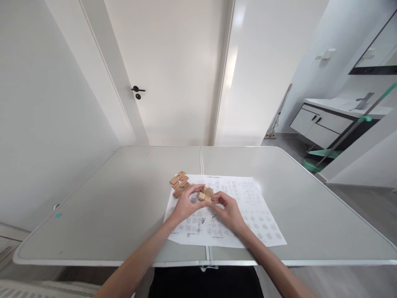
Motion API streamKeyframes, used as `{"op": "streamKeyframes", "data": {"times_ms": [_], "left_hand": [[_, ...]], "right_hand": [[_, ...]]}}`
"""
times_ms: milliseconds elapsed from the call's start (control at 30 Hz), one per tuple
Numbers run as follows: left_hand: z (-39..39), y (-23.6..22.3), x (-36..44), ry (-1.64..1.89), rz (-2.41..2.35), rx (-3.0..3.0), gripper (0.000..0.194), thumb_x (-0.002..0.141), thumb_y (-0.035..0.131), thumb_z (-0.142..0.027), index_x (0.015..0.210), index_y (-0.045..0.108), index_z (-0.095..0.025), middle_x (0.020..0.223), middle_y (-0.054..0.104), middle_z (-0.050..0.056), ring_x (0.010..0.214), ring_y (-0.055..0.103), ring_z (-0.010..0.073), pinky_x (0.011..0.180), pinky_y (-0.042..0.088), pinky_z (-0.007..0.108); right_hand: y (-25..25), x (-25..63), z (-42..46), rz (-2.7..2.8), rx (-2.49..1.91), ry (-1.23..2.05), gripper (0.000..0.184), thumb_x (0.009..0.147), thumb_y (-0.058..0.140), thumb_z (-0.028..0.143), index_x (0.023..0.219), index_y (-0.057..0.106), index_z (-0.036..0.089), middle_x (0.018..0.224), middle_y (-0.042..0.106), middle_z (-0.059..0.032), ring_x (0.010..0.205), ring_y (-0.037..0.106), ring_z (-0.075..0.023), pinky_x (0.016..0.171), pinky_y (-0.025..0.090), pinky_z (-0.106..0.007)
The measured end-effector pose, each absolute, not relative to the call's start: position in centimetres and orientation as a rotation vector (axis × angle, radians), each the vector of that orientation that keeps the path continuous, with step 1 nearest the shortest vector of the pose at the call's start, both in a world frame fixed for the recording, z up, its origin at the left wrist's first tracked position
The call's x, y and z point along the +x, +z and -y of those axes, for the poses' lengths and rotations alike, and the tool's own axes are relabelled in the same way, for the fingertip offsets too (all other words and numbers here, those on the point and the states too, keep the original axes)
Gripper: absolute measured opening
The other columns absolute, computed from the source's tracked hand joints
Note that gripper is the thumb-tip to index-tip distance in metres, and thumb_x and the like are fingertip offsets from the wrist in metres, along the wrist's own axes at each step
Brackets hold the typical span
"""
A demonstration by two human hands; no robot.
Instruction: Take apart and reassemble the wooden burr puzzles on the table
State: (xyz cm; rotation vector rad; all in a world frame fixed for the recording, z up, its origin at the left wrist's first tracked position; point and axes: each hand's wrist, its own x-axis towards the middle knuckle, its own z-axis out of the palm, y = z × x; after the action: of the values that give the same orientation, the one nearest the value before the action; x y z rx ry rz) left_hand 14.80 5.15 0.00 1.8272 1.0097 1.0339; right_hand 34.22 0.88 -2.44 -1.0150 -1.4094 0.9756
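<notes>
A small cluster of light wooden puzzle blocks sits between my hands, above a printed sheet. From the left, my left hand curls round the cluster, thumb and fingers closed on its side. My right hand pinches the cluster's right side with its fingertips. Where the blocks meet my fingers is partly hidden. Several flat brown wooden pieces with cut-outs lie just beyond my left hand, at the sheet's upper left corner. Small diagrams, too faint to read, cover the sheet.
The pale folding table has a seam down its middle. A white door with a black handle stands behind it. To the right are a sink cabinet, a mop and a green dustpan.
</notes>
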Motion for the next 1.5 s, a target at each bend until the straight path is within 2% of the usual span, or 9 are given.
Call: {"op": "streamKeyframes", "data": {"times_ms": [200,333,567,700,867,1067,1167,1333,1500], "left_hand": [[-5.0,0.5,14.6,1.054,-1.004,1.827,0.06,0.076,0.088,-0.038,0.13,0.065,-0.026,0.128,0.07,0.008,0.115,0.068,0.0278,0.103,0.052,0.043],[-4.7,0.8,14.7,1.089,-0.976,1.917,0.062,0.074,0.089,-0.044,0.129,0.065,-0.026,0.126,0.07,0.008,0.111,0.068,0.0276,0.101,0.052,0.043],[-4.6,0.3,14.6,1.115,-0.928,2.094,0.06,0.077,0.088,-0.044,0.129,0.065,-0.024,0.116,0.07,0.007,0.108,0.066,0.0257,0.098,0.052,0.04],[-4.5,0.0,14.7,1.113,-0.905,2.129,0.063,0.075,0.089,-0.045,0.129,0.064,-0.025,0.118,0.069,0.007,0.11,0.065,0.0258,0.099,0.051,0.04],[-4.5,0.1,14.8,1.125,-0.914,2.114,0.062,0.075,0.088,-0.047,0.128,0.065,-0.024,0.115,0.07,0.008,0.107,0.065,0.0258,0.098,0.051,0.04],[-4.6,0.6,14.6,1.055,-0.915,2.0,0.061,0.075,0.089,-0.045,0.128,0.067,-0.025,0.121,0.071,0.008,0.112,0.066,0.027,0.101,0.052,0.041],[-4.8,0.6,14.4,1.006,-0.872,1.908,0.062,0.076,0.089,-0.042,0.132,0.066,-0.026,0.129,0.069,0.008,0.118,0.065,0.0279,0.104,0.05,0.042],[-4.8,1.0,14.2,0.951,-0.788,1.834,0.068,0.076,0.089,-0.037,0.137,0.062,-0.028,0.137,0.066,0.009,0.124,0.063,0.0293,0.111,0.047,0.045],[-4.5,1.5,14.4,0.944,-0.702,1.858,0.064,0.084,0.082,-0.032,0.143,0.057,-0.03,0.146,0.06,0.009,0.135,0.056,0.0289,0.117,0.043,0.046]], "right_hand": [[-2.0,34.5,-0.9,1.339,-0.965,1.228,0.034,0.09,0.072,0.053,0.103,0.065,0.022,0.094,0.075,-0.0056,0.087,0.069,-0.0229,0.08,0.055,-0.036],[-2.5,34.8,-1.2,1.31,-0.891,1.289,0.034,0.086,0.078,0.049,0.103,0.063,0.023,0.103,0.077,-0.0069,0.094,0.072,-0.0248,0.085,0.055,-0.038],[-3.1,34.5,-1.2,1.387,-0.892,1.197,0.028,0.087,0.075,0.032,0.112,0.063,0.025,0.116,0.075,-0.0089,0.105,0.073,-0.0265,0.097,0.057,-0.044],[-3.5,34.4,-1.2,1.386,-0.978,1.093,0.028,0.083,0.074,0.025,0.106,0.059,0.026,0.11,0.075,-0.0069,0.106,0.073,-0.0266,0.096,0.058,-0.043],[-3.3,34.3,-1.0,1.35,-0.975,1.119,0.031,0.082,0.078,0.031,0.101,0.054,0.026,0.106,0.076,-0.0054,0.1,0.074,-0.0256,0.093,0.058,-0.042],[-2.0,34.6,-0.9,1.268,-0.869,1.447,0.04,0.081,0.084,0.043,0.101,0.054,0.026,0.096,0.075,-0.0032,0.081,0.071,-0.0211,0.071,0.054,-0.032],[-1.6,34.9,-0.9,1.214,-0.834,1.515,0.044,0.081,0.084,0.048,0.105,0.056,0.026,0.101,0.075,-0.0038,0.083,0.07,-0.0208,0.074,0.054,-0.033],[-1.7,35.1,-1.0,1.177,-0.734,1.621,0.041,0.084,0.082,0.047,0.111,0.058,0.027,0.109,0.075,-0.0057,0.097,0.072,-0.0235,0.091,0.053,-0.04],[-1.8,35.0,-1.1,1.164,-0.751,1.55,0.039,0.083,0.084,0.045,0.109,0.06,0.028,0.112,0.074,-0.0058,0.102,0.07,-0.0245,0.093,0.052,-0.04]]}}
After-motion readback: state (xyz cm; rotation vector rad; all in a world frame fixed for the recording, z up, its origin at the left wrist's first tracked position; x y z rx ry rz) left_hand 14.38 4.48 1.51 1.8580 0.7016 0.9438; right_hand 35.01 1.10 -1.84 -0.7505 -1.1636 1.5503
